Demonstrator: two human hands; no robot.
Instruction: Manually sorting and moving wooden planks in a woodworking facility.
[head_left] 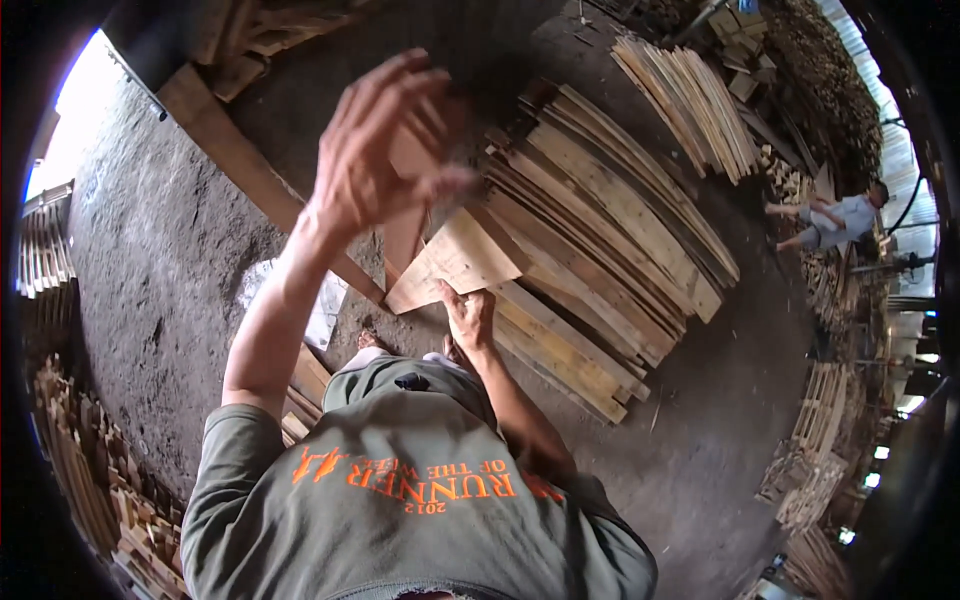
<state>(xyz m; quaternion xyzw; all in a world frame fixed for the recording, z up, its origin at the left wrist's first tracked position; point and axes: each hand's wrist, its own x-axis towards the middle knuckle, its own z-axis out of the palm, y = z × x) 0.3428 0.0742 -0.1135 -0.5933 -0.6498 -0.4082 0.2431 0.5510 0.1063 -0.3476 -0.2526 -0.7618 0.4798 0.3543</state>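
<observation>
Passage, left: broad bare floor (170, 270) outside the beam (230, 145).
Passage, right: floor strip between plank stack (620, 235) and far stack (690, 105).
Obstruction, right hand (470, 318): plank stack, just beside.
Obstruction, left hand (385, 150): beam, crossing behind wrist; board (460, 255), below.

The grey-brown floor (160, 200) is rough at the left and smoother at the right. Daylight enters through a bright opening (85, 95) at the upper left. A pale corrugated wall (900, 155) runs along the upper right edge; small bright gaps (873, 481) show at the lower right. Wood stacks (75, 440) line the lower left edge
</observation>
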